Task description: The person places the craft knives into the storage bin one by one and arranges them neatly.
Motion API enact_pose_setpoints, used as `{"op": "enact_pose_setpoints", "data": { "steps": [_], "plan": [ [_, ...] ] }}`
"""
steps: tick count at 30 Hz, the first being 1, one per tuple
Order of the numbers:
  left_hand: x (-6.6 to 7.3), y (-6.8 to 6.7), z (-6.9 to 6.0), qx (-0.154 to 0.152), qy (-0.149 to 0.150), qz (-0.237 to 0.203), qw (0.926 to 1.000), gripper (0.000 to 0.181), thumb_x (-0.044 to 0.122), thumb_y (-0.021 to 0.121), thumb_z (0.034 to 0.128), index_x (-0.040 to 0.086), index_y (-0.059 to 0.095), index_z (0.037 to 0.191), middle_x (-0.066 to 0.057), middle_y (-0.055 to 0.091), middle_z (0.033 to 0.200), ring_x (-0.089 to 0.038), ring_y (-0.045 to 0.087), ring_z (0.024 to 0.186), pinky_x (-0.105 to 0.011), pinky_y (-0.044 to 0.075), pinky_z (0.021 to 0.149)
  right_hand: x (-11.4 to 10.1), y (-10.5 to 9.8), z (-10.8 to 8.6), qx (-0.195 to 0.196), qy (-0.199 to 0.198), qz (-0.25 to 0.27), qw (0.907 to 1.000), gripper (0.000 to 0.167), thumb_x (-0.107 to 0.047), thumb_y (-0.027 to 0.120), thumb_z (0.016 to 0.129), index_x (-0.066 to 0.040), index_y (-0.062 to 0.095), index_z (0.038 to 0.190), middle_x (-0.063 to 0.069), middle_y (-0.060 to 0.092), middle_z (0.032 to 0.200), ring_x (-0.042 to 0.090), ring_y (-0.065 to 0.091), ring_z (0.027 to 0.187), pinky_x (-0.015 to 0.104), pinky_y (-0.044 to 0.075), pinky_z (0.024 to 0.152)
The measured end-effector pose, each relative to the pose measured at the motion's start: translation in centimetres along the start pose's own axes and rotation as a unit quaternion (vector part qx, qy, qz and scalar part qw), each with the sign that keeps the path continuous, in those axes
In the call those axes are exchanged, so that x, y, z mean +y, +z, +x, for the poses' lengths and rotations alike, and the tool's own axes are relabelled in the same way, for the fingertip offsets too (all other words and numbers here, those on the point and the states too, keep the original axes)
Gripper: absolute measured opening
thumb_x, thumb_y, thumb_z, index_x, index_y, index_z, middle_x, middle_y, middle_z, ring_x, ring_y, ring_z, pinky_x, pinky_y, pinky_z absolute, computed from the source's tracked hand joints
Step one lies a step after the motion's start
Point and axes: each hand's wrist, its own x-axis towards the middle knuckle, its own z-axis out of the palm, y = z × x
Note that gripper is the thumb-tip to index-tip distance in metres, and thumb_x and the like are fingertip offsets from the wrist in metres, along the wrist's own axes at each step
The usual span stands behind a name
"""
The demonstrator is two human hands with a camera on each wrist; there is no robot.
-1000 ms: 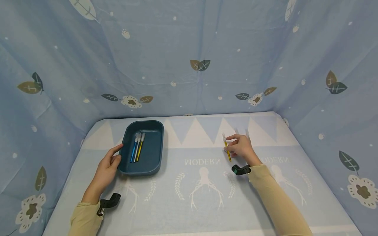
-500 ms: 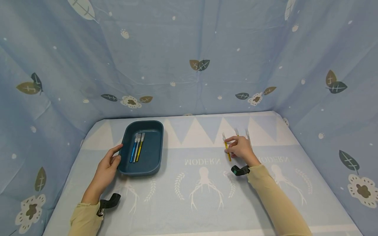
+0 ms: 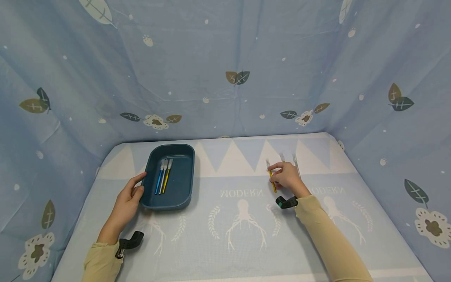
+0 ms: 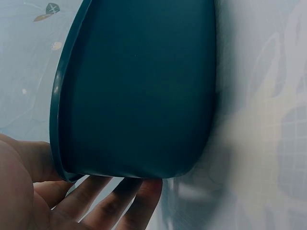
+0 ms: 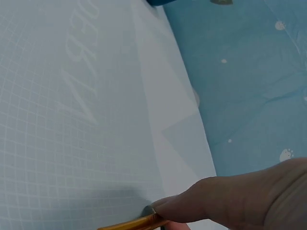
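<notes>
My right hand (image 3: 287, 176) pinches a slim gold pen-like stick (image 3: 274, 187) with a clear cap, at the right of the table. The right wrist view shows the thumb against its shiny gold barrel (image 5: 132, 224). Two more capped sticks (image 3: 282, 157) (image 3: 295, 159) lie just beyond, partly hidden by the hand. My left hand (image 3: 127, 197) touches the left side of a dark teal tray (image 3: 192, 172), its fingers against the outer wall and rim. Inside the tray lie a blue stick (image 3: 158, 183), a silver one (image 3: 162, 182) and a gold one (image 3: 166, 180), side by side.
A pale patterned cloth (image 3: 243, 250) covers the table. Blue fabric walls (image 3: 197, 62) with leaf prints enclose the back and both sides. Each wrist carries a black camera mount (image 3: 131, 241).
The upper end of the gold stick in my right hand has shifted very slightly to the right. My left hand and the tray hold their places.
</notes>
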Motion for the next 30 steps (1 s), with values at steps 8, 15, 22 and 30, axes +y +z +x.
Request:
{"op": "enact_pose_setpoints", "data": {
  "steps": [8, 15, 22, 30],
  "plan": [
    [0.0, 0.0, 0.1, 0.001, -0.001, -0.003, 1.0000, 0.053, 0.019, 0.039, 0.1217, 0.009, 0.030, 0.173, -0.028, 0.034, 0.172, -0.048, 0.046, 0.148, -0.070, 0.037, 0.112, -0.2, -0.2, -0.2, 0.001, 0.008, 0.011, 0.9999, 0.044, 0.004, 0.078, 0.092, -0.001, 0.075, 0.135, 0.018, 0.074, 0.101, 0.022, 0.070, 0.063, 0.035, 0.060, 0.060],
    [-0.2, -0.1, 0.0, 0.002, 0.004, 0.003, 1.0000, 0.053, 0.020, 0.040, 0.1217, 0.009, 0.031, 0.173, -0.029, 0.038, 0.169, -0.046, 0.048, 0.146, -0.027, 0.045, 0.107, -0.6, 0.0, -0.4, -0.007, -0.015, 0.059, 0.9981, 0.047, 0.006, 0.075, 0.094, 0.000, 0.071, 0.141, 0.020, 0.073, 0.104, 0.024, 0.075, 0.071, 0.037, 0.063, 0.063],
    [-0.2, -0.2, -0.1, 0.000, 0.007, -0.001, 1.0000, 0.053, 0.021, 0.040, 0.1216, 0.009, 0.032, 0.173, -0.032, 0.041, 0.166, -0.047, 0.049, 0.145, -0.005, 0.035, 0.090, -2.8, 0.0, -1.5, -0.024, -0.047, 0.108, 0.9928, 0.052, 0.004, 0.077, 0.097, 0.001, 0.066, 0.148, 0.023, 0.071, 0.112, 0.027, 0.075, 0.083, 0.044, 0.065, 0.074],
    [-0.1, 0.0, 0.0, 0.003, 0.009, -0.004, 0.9999, 0.053, 0.019, 0.040, 0.1215, 0.007, 0.032, 0.172, -0.032, 0.042, 0.165, -0.046, 0.051, 0.141, -0.006, 0.036, 0.089, -5.2, 0.3, -3.0, -0.048, -0.084, 0.162, 0.9820, 0.055, 0.004, 0.078, 0.097, -0.002, 0.065, 0.150, 0.027, 0.068, 0.120, 0.032, 0.076, 0.095, 0.054, 0.064, 0.084]
  ]
}}
